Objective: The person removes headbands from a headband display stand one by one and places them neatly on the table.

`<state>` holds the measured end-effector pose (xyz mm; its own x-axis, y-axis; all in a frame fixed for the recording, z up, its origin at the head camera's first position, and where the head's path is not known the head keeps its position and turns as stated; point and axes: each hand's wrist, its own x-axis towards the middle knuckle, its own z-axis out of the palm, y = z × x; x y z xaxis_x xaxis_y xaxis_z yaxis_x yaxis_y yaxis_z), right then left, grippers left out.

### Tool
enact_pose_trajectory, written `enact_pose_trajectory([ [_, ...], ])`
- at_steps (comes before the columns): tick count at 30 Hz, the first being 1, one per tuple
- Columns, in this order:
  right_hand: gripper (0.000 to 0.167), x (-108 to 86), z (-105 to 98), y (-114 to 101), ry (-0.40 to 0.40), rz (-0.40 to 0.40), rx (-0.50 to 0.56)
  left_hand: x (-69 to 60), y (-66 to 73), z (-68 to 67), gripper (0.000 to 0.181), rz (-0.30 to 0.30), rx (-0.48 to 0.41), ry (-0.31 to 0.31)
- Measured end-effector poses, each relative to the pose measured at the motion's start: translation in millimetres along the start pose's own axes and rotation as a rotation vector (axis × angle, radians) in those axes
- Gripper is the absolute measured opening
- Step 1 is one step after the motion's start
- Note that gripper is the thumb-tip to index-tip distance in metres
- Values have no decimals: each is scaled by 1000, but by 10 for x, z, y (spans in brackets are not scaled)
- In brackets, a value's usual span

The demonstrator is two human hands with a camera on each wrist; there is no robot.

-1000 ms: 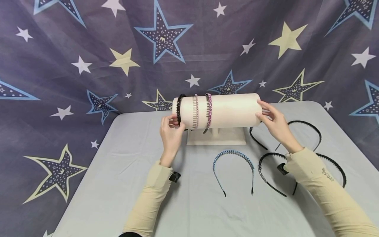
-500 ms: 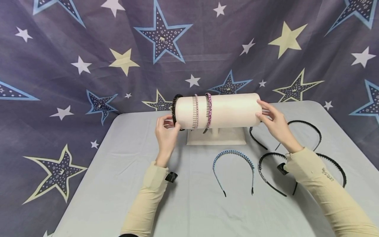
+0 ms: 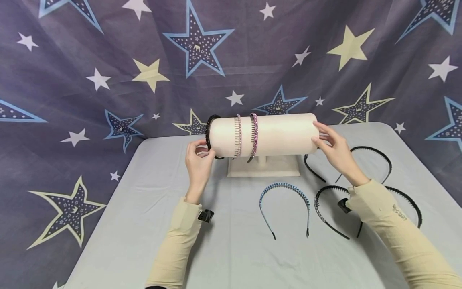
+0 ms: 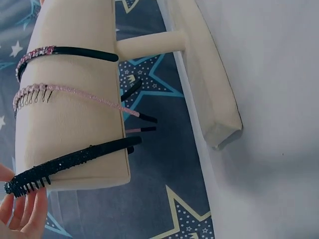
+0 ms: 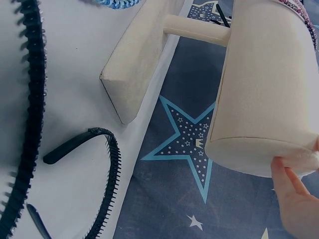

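Observation:
My left hand (image 3: 199, 164) pinches a black sparkly headband (image 3: 208, 130) at the left end of a cream display roll (image 3: 285, 134). In the left wrist view the black headband (image 4: 75, 158) lies slanted across the roll's end, its front held between thumb and fingers. A pale pink headband (image 3: 238, 136) and a darker pink jewelled one (image 3: 254, 134) sit around the roll to its right. The fingers and thumb of my right hand (image 3: 337, 154) hold the roll's right end, and in the right wrist view the fingers touch its round end face (image 5: 249, 157).
The roll's base (image 3: 263, 167) stands on the grey-covered table (image 3: 151, 224). A blue headband (image 3: 285, 186) lies in front of it, with several black headbands (image 3: 375, 150) at the right, partly under my right arm. A star-patterned cloth (image 3: 119, 72) hangs behind.
My left hand has moved left, shifting the black headband from around the roll to its left end, where it now hangs partly past the edge. The right hand has stayed at the right end.

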<state>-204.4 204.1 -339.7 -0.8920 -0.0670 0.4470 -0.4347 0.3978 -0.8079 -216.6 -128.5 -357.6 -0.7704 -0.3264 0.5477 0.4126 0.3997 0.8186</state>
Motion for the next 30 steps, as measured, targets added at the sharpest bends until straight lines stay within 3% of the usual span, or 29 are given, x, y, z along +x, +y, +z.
enact_pose_trajectory([
  [7,44,0,-3,-11,-3,4,5,22,48,-81,26,-45,15,-22],
  [15,44,2,-6,-9,-3,3,-3,67,-72,-130,25,-22,15,1],
  [30,44,2,-6,-10,-9,4,-11,180,-212,-212,27,-79,79,26],
])
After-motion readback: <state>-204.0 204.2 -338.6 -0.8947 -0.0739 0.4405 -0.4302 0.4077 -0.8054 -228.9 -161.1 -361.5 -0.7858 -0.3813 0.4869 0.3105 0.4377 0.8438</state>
